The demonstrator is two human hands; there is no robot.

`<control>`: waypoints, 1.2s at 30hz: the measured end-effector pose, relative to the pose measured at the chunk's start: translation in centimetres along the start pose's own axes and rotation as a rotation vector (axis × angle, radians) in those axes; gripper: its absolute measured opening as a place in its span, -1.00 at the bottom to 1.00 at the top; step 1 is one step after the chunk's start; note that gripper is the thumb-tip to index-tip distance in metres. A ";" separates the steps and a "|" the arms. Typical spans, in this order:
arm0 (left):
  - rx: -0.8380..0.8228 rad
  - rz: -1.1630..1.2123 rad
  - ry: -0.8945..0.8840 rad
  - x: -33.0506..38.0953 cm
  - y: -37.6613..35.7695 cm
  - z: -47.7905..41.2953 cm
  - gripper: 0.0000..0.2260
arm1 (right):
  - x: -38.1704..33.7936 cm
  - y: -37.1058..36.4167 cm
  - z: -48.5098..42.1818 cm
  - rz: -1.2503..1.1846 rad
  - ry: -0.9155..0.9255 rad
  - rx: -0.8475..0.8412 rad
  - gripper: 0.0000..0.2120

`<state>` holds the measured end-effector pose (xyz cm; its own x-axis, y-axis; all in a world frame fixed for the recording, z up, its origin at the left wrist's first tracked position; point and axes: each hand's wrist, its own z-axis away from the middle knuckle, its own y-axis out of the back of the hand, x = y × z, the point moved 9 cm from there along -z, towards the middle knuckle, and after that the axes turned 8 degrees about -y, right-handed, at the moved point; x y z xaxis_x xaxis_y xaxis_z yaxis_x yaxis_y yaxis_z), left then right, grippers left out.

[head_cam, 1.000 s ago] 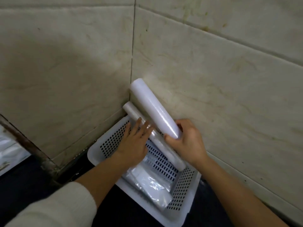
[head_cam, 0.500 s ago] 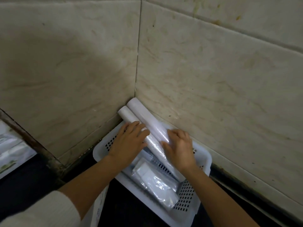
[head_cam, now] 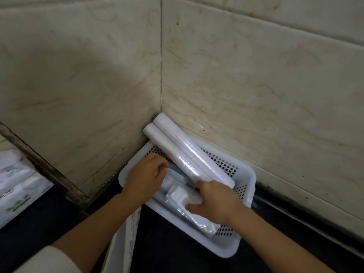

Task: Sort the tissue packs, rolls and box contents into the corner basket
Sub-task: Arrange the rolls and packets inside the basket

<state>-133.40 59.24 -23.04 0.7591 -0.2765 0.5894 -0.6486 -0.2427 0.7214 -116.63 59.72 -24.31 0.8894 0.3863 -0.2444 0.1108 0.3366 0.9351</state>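
Observation:
A white perforated basket (head_cam: 245, 186) sits in the corner where two tiled walls meet. Two long white rolls (head_cam: 183, 152) lie side by side across it, their far ends sticking out over the rim into the corner. Clear-wrapped tissue packs (head_cam: 199, 217) lie flat on the basket floor. My left hand (head_cam: 144, 179) rests inside the basket's left part, fingers curled on the packs beside the rolls. My right hand (head_cam: 215, 200) lies palm down over the packs, touching the near end of the rolls.
A white box or carton edge (head_cam: 126, 239) stands below the basket, between my forearms. Printed white packs (head_cam: 17, 186) lie at the far left behind a dark frame. The counter (head_cam: 177, 251) is dark. Walls close off the back and right.
The roll in my right hand came down beside the first roll and was released. My right hand slid down onto the packs; my left hand moved off the rolls onto the packs.

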 end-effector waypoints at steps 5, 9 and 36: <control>-0.580 -0.184 0.226 -3.8 -5.6 0.7 -0.48 | -0.1 -4.1 -0.2 0.317 -0.134 -0.202 -0.46; -0.750 -0.349 0.228 -4.1 -7.8 0.3 -0.28 | 0.2 -5.1 -0.6 0.241 -0.203 -0.163 -0.48; -0.149 -0.002 0.275 -1.4 -0.2 1.2 -0.68 | 2.8 5.9 -1.1 -0.586 -0.249 0.014 -0.76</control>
<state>-134.37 58.58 -24.42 0.7603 -0.0090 0.6495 -0.6470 -0.0988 0.7561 -113.97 63.71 -19.73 0.7559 -0.0702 -0.6509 0.6144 0.4196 0.6682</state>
